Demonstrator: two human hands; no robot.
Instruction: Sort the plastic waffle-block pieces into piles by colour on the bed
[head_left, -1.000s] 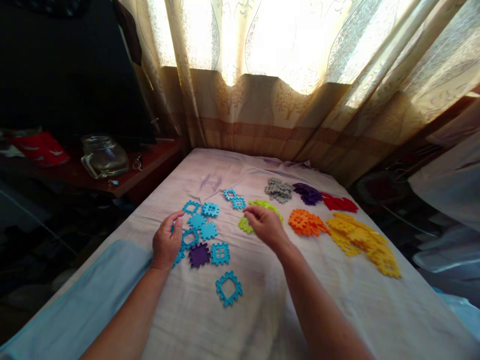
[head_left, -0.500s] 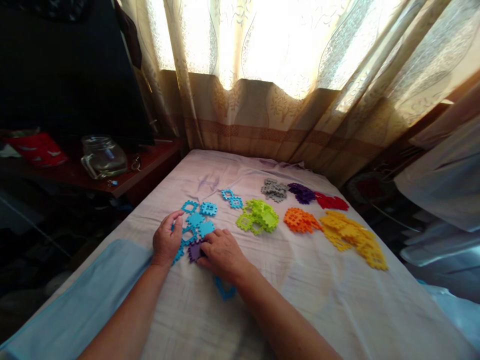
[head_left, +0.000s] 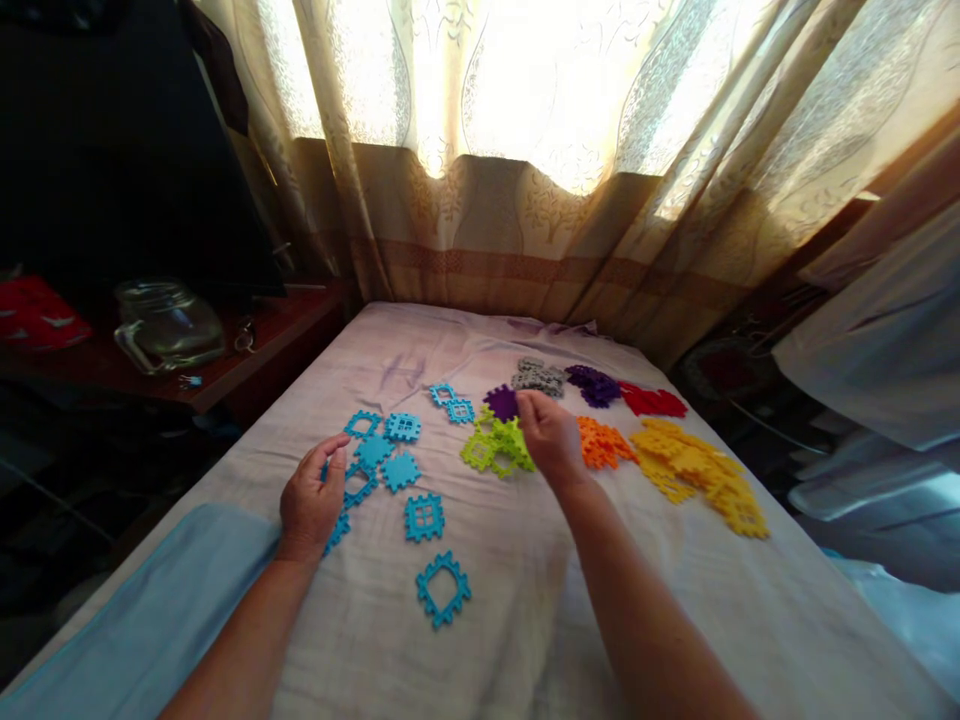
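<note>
My right hand (head_left: 553, 437) pinches a dark purple toothed tile (head_left: 501, 402) in the air, over the lime green pile (head_left: 495, 445) and near the grey pile (head_left: 538, 377). On the left, my left hand (head_left: 311, 498) rests beside the scattered blue tiles (head_left: 373, 450), partly covering some; its fingers are slightly apart and hold nothing visible. A blue window tile (head_left: 424, 517) and a blue open-frame tile (head_left: 443, 590) lie between my arms. Two more blue tiles (head_left: 460, 410) lie left of the green pile.
Orange (head_left: 602, 443), yellow (head_left: 701, 465), purple (head_left: 593, 385) and red (head_left: 651, 399) piles lie at the right on the sheet (head_left: 525, 600). A blue cloth (head_left: 172, 590) lies at the left edge. A glass jug (head_left: 169, 325) stands on the side table.
My right hand has lifted the purple tile from among the blue ones and moved right and away, uncovering a blue window tile. The view has shifted slightly.
</note>
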